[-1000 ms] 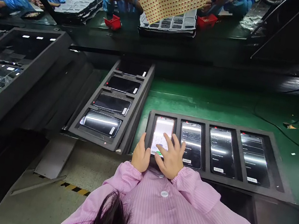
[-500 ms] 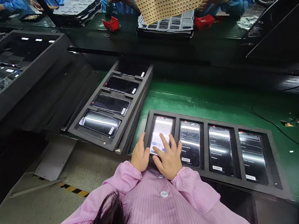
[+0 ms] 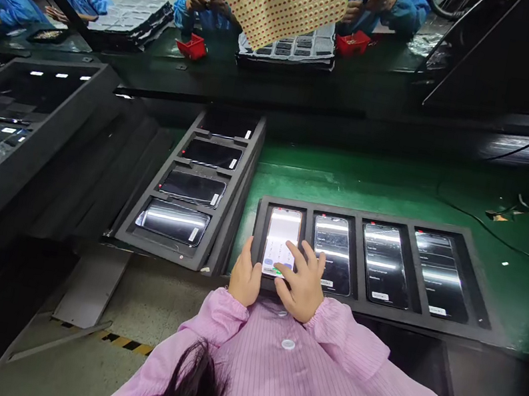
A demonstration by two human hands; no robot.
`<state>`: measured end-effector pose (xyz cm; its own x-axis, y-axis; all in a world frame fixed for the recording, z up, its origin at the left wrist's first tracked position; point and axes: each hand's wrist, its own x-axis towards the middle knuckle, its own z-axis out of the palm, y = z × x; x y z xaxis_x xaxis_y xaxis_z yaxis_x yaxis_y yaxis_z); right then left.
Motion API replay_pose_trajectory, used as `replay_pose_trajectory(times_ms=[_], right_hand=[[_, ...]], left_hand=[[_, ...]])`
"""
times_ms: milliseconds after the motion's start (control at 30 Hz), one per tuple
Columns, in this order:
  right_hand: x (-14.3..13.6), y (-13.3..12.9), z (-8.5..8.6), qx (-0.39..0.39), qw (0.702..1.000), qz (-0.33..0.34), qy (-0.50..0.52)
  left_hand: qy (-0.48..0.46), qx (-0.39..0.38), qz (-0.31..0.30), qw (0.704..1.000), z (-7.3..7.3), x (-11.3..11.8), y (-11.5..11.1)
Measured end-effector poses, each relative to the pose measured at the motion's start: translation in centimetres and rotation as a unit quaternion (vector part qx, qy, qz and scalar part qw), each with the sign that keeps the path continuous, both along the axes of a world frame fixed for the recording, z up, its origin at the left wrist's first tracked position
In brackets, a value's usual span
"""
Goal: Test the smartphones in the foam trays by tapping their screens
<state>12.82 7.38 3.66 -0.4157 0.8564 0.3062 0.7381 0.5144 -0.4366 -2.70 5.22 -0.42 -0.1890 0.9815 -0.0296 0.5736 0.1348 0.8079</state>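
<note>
A smartphone (image 3: 283, 231) with a lit white keypad screen lies in the leftmost slot of a dark foam tray (image 3: 477, 321). Over its lower right part is my right hand (image 3: 301, 284), fingers spread, with fingertips at the screen; whether they press it I cannot tell. My left hand (image 3: 246, 275) rests at the tray's left front corner beside that phone, fingers stretched out, holding nothing. The other slots hold a second phone (image 3: 334, 250), a third phone (image 3: 385, 265) and a fourth phone (image 3: 440, 275), their dark screens showing menu text.
Left of the tray, a stacked foam tray (image 3: 211, 243) holds several dark-screened phones. Further left stands a larger black tray (image 3: 93, 95). A thin cable (image 3: 501, 239) crosses the green table (image 3: 308, 178) at right. Behind the bench, people in blue sleeves (image 3: 409, 16) work near red bins (image 3: 192, 46).
My right hand's fingers have shifted slightly on the lit phone, and a green spot now shows near the screen's bottom. The whole view has shifted a little; my left hand stays by the tray corner.
</note>
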Motion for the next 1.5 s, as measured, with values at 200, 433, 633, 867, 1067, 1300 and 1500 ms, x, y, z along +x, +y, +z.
replay_pose_trajectory(times_ms=[200, 433, 633, 867, 1067, 1300, 1500], right_hand=[[3.8, -0.6, -0.8, 0.061, 0.988, -0.077, 0.122], [7.3, -0.8, -2.0, 0.096, 0.975, -0.154, 0.128], [9.1, -0.8, -2.5, 0.106, 0.968, -0.199, 0.107], [7.9, 0.4, -1.7, 0.012, 0.993, -0.112, 0.027], [7.2, 0.2, -1.7, 0.044, 0.994, -0.096, 0.038], [7.8, -0.6, -1.9, 0.027, 0.993, -0.11, 0.033], [8.7, -1.2, -2.2, 0.094, 0.975, -0.166, 0.112]], left_hand=[[-0.007, -0.018, 0.006, 1.0, 0.1, 0.1, 0.1], [-0.01, -0.014, 0.008, 1.0, 0.1, 0.0, 0.1], [-0.002, -0.014, 0.004, 1.0, 0.0, -0.2, 0.2], [0.004, -0.021, -0.001, 1.0, 0.2, -0.1, 0.3], [0.012, -0.009, -0.002, 1.0, 0.0, -0.2, 0.2], [0.1, 0.037, -0.056, 0.993, 0.2, -0.3, 0.2], [0.149, 0.026, -0.097, 0.984, 0.8, -0.5, 0.6]])
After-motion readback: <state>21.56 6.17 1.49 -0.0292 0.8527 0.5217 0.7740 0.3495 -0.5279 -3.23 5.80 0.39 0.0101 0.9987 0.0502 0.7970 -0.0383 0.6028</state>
